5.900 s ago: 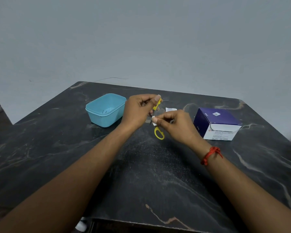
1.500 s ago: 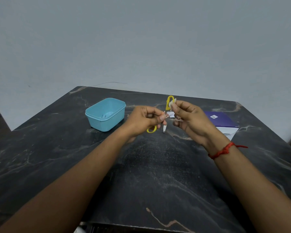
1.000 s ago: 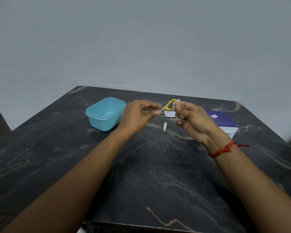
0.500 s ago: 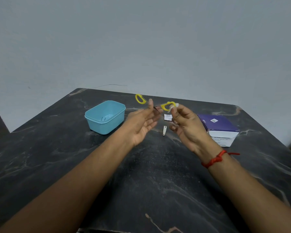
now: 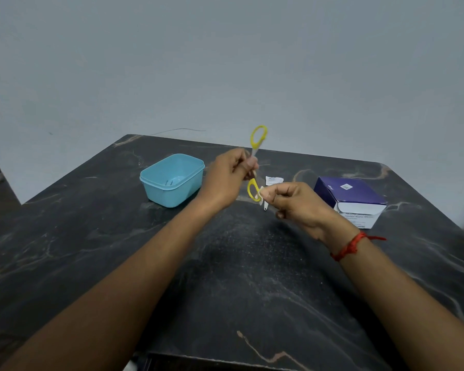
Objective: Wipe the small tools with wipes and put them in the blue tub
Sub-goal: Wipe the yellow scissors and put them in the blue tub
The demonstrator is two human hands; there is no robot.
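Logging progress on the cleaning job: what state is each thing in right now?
scissors: off the table, handles spread wide, gripped by the left hand.
wipe: pinched by the right hand against the lower yellow loop.
blue tub: lidless, upright, something small inside.
nail clipper: lying on the table, partly behind the right hand.
sachet: flat on the table, looks torn open.
purple box: on the table; open or closed unclear.
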